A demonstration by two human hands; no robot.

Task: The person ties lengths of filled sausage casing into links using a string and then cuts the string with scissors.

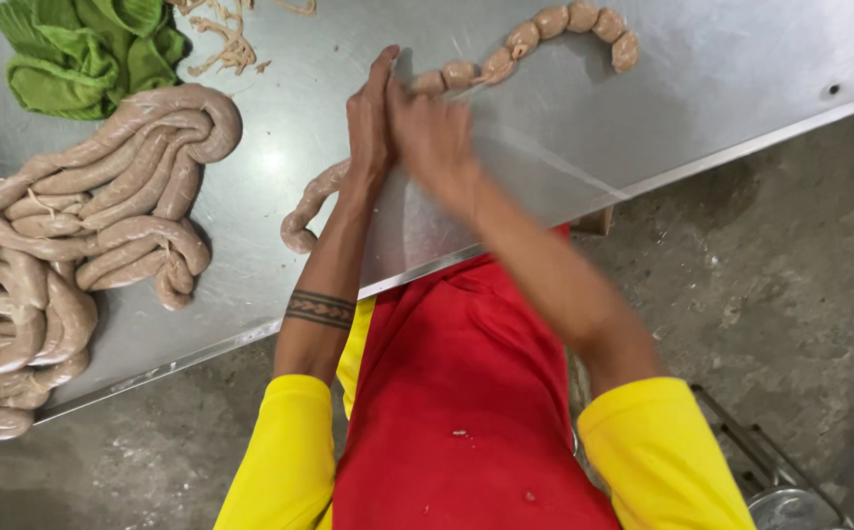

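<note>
At the far left we see a heap of long, unlinked sausage (pixel 83 236) coiled in loops on the steel worktop (pixel 741 69), some of it running off the left edge of the view. Behind it, at the top left, lies a crumpled green cloth (pixel 83 49), and just to its right a small tangle of pale casing scraps (pixel 226 39).

Moving toward the middle, a free end of filled sausage casing (pixel 304 211) curls on the worktop and leads up under our left forearm toward the hands. Our left hand (pixel 370 118) stands on its edge with the fingers straight and pointing away from us, pressed against the sausage where it passes between the two hands. Our right hand (pixel 432 137) lies right against the left one and is blurred; its fingers look curled down over the sausage, but we cannot tell how firmly it grips.

To the right of the hands, the chain of short links (pixel 544 34) begins at our fingertips and arcs up and across the worktop, ending in a small hook at the right.

Below the worktop edge we see our red apron (pixel 456 412), yellow sleeves, and the grey concrete floor (pixel 790 275) at right.
</note>
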